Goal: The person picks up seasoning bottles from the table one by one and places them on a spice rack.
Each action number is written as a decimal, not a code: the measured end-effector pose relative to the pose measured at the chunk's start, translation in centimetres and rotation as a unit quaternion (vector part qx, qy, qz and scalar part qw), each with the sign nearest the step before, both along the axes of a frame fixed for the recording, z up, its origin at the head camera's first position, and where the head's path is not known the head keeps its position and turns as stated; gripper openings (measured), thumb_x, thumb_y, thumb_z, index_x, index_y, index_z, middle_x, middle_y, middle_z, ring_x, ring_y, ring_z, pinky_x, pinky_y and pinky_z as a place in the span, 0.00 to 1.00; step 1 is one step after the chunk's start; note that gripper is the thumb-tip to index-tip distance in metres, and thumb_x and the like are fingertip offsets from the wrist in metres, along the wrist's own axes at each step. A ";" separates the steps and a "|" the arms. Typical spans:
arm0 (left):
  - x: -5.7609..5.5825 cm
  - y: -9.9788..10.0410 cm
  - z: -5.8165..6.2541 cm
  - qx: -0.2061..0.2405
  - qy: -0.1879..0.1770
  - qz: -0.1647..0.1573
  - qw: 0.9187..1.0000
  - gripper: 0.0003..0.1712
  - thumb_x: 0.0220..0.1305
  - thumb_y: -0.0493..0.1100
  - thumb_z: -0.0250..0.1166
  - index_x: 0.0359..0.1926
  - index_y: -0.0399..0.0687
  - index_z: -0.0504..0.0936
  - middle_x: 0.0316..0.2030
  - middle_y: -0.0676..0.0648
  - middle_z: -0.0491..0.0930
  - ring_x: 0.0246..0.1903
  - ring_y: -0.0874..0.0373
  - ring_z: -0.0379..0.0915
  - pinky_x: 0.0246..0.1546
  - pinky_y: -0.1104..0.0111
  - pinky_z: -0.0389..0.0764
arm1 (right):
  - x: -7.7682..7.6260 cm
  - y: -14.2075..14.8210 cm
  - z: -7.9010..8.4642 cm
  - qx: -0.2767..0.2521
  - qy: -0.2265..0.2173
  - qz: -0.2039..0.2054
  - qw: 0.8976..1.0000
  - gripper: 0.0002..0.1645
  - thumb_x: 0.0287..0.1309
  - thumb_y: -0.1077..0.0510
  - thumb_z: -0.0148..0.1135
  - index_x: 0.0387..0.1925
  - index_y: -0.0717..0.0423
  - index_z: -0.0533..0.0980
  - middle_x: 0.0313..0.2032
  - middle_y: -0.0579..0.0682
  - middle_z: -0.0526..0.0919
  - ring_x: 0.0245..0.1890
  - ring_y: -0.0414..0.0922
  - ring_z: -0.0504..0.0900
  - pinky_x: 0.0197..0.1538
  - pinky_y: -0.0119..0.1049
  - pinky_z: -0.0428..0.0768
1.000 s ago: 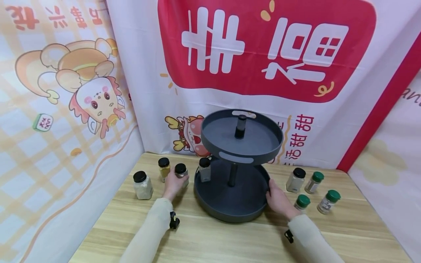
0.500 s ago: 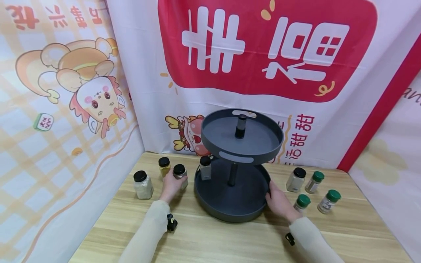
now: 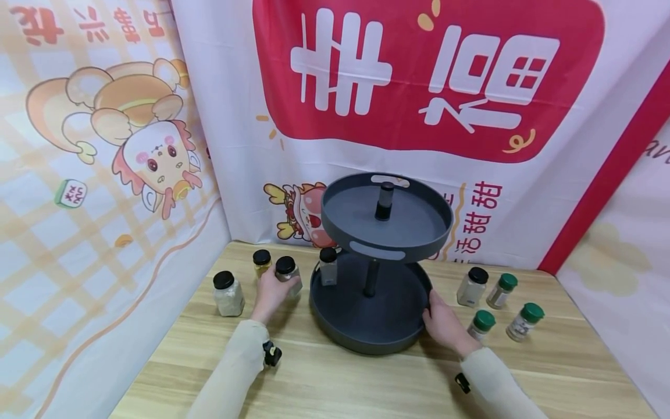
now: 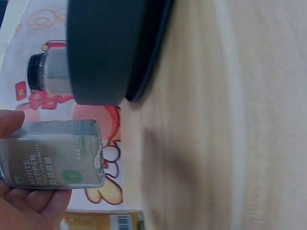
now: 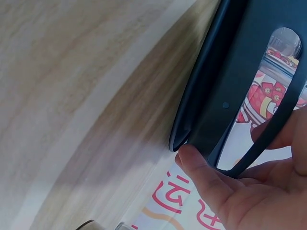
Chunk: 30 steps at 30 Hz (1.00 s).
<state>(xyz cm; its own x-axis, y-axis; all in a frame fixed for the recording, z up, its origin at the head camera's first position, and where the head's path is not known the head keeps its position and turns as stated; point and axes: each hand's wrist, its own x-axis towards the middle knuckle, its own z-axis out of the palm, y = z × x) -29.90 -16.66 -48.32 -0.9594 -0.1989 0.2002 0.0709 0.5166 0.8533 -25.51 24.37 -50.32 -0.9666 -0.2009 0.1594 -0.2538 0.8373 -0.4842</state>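
Observation:
My left hand [image 3: 272, 294] grips a clear jar of white pepper [image 4: 53, 153] with a black cap, thumb on one side and fingers on the other. The jar is held just above the table, left of a dark grey two-tier round tray stand. My right hand [image 3: 447, 327] holds the right side of the stand's lower tray [image 3: 361, 344]; in the right wrist view a finger passes through its handle slot and the thumb touches the edge below. One black-capped jar [image 3: 328, 271] stands on the lower tray's left side. Only a central post rises in the upper tray [image 3: 345, 209].
Left on the wooden table [image 3: 335, 390] are a yellow-filled jar [image 3: 261, 266], close behind my left hand, and a white-filled jar [image 3: 229, 300]. To the right stand a black-capped jar [image 3: 472, 288] and several green-capped jars [image 3: 520, 323]. Printed cloth [image 3: 225, 116] hangs behind.
The white pepper jar in my left hand has risen slightly and stays left of the stand. My right hand keeps its hold on the lower tray. The view has shifted a little.

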 end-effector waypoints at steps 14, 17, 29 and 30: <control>1.3 2.1 3.1 -0.038 0.022 -0.013 0.999 0.26 0.48 0.47 0.75 0.44 0.37 0.78 0.42 0.37 0.81 0.44 0.43 0.77 0.46 0.53 0.75 | 0.3 -0.2 -0.2 0.008 0.004 -0.009 1.000 0.35 0.64 0.65 0.47 0.65 0.82 0.49 0.65 0.76 0.54 0.64 0.65 0.58 0.62 0.57 0.61; 1.6 2.6 3.4 -0.030 0.027 -0.024 0.999 0.25 0.48 0.46 0.75 0.45 0.37 0.79 0.42 0.38 0.81 0.45 0.44 0.77 0.47 0.53 0.75 | 0.3 -0.3 -0.1 0.009 0.000 -0.011 1.000 0.35 0.64 0.65 0.47 0.65 0.82 0.49 0.65 0.76 0.54 0.64 0.65 0.58 0.62 0.57 0.61; 2.1 4.3 3.6 -0.017 0.043 -0.076 0.996 0.24 0.50 0.40 0.73 0.48 0.38 0.77 0.43 0.39 0.81 0.47 0.47 0.76 0.49 0.55 0.75 | 0.6 -0.7 0.1 0.020 -0.008 -0.020 1.000 0.35 0.64 0.64 0.46 0.64 0.83 0.49 0.64 0.77 0.54 0.65 0.66 0.57 0.63 0.56 0.60; 2.1 4.5 3.5 -0.015 0.044 -0.080 0.996 0.24 0.50 0.40 0.73 0.48 0.38 0.77 0.44 0.39 0.81 0.47 0.47 0.76 0.49 0.55 0.75 | 0.6 -0.7 0.1 0.021 -0.007 -0.020 1.000 0.35 0.64 0.64 0.46 0.64 0.84 0.49 0.64 0.77 0.54 0.64 0.66 0.57 0.63 0.56 0.60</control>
